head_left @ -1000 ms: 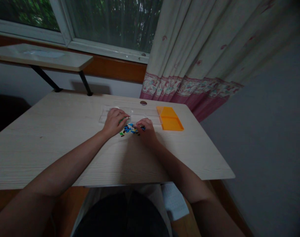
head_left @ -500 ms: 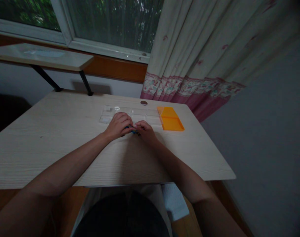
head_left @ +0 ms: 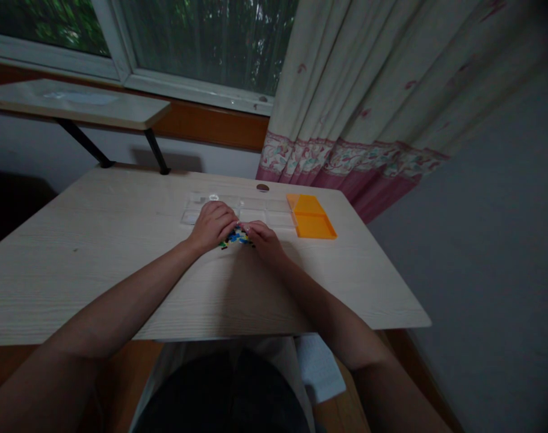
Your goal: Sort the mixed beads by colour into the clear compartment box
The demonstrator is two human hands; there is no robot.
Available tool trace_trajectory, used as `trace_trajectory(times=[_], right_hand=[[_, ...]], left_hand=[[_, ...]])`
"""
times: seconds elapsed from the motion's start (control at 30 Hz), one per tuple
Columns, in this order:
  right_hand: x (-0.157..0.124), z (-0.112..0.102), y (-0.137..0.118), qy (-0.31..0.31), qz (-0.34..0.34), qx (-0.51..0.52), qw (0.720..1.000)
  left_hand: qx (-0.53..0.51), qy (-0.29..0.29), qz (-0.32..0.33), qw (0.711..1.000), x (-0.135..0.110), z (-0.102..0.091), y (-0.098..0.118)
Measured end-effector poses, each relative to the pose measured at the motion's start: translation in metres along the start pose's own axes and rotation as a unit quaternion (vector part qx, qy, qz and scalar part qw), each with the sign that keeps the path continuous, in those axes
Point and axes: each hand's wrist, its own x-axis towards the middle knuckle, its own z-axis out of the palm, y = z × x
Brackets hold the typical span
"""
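Observation:
A small heap of tiny coloured pieces (head_left: pixel 234 239), blue, green, yellow and black, lies on the pale wooden table (head_left: pixel 97 252). My left hand (head_left: pixel 213 225) rests on the heap's left side with its fingers curled over it. My right hand (head_left: pixel 262 236) lies against the right side, fingers bent down onto the pieces. The fingertips of both hands nearly meet above the heap. What the fingers pinch is too small to make out. Just behind the hands lies a clear compartment tray (head_left: pixel 260 211).
An orange lid (head_left: pixel 310 216) lies right of the clear tray. A small dark round thing (head_left: pixel 263 187) sits near the far edge. A second desk (head_left: pixel 75 105) stands at the back left under the window; a curtain (head_left: pixel 368 96) hangs at right.
Half a second ago both hands closed together over the heap and hid it. Now they have parted slightly and the coloured pieces show between them again.

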Motion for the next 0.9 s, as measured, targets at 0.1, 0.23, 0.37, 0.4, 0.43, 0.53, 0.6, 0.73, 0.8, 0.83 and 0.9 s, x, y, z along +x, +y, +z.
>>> trace_trajectory(times=[0.1,0.23,0.37,0.4,0.43,0.53,0.6,0.73,0.8,0.83,0.9], right_hand=[[-0.003,0.004,-0.003,-0.033,-0.044,-0.1,0.993],[-0.008,0.009,-0.011,-0.112,-0.114,-0.21,0.965],[-0.01,0.011,-0.015,-0.152,-0.138,-0.252,0.946],[-0.01,0.011,-0.016,-0.152,-0.137,-0.259,0.944],[-0.01,0.011,-0.016,-0.148,-0.136,-0.264,0.943],[-0.008,0.007,-0.015,-0.133,-0.129,-0.273,0.944],[-0.006,0.004,-0.015,-0.125,-0.114,-0.274,0.947],[-0.005,0.001,-0.014,-0.116,-0.086,-0.271,0.952],[-0.005,0.001,-0.013,-0.114,-0.082,-0.269,0.953],[-0.006,0.001,-0.013,-0.113,-0.081,-0.269,0.953],[-0.006,0.002,-0.011,-0.111,-0.08,-0.268,0.954]], left_hand=[[0.01,0.033,-0.054,0.998,0.0,0.003,-0.007],[0.026,0.076,-0.138,0.987,-0.001,0.009,-0.021],[0.028,0.087,-0.167,0.982,-0.002,0.014,-0.028],[0.028,0.085,-0.167,0.982,-0.002,0.014,-0.029],[0.027,0.083,-0.167,0.982,-0.002,0.014,-0.029],[0.027,0.077,-0.17,0.982,-0.002,0.014,-0.027],[0.027,0.075,-0.173,0.982,-0.002,0.014,-0.026],[0.026,0.069,-0.176,0.982,-0.002,0.014,-0.025],[0.031,0.071,-0.175,0.982,-0.002,0.015,-0.025],[0.034,0.072,-0.173,0.982,-0.002,0.015,-0.025],[0.037,0.075,-0.169,0.982,-0.002,0.015,-0.026]])
